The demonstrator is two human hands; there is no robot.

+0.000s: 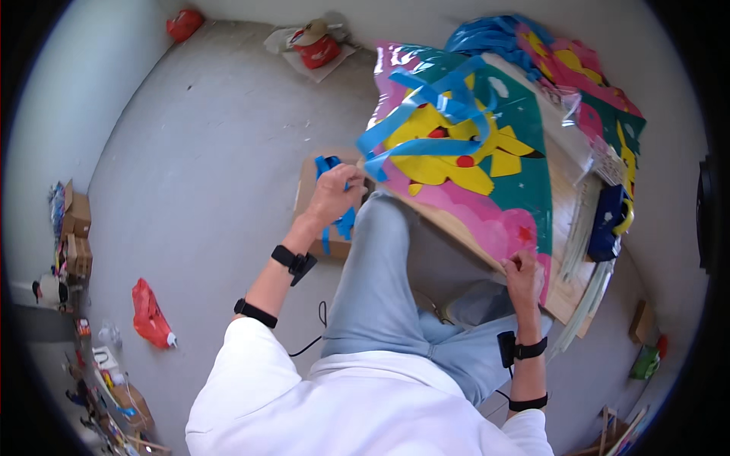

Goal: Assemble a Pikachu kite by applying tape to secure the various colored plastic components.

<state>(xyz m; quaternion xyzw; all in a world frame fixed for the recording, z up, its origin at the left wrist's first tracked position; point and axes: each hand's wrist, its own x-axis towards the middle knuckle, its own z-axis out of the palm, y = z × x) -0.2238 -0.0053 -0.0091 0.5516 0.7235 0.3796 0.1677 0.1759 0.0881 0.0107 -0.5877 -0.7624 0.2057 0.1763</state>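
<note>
A large glossy printed bag, pink and green with a yellow cartoon figure, lies flat on a wooden table. Light-blue straps loop across its upper part. My right hand pinches the bag's near edge at the lower right corner. Beside the bag's left corner is my left hand, its fingers curled closed; what they hold is hidden. Below that hand, dark-blue strips lie on a cardboard box.
More printed bags and blue material are heaped at the table's far side. A dark-blue tape dispenser and pale strips lie at its right. A red plastic bag rests on the floor at left. Boxes line the left wall.
</note>
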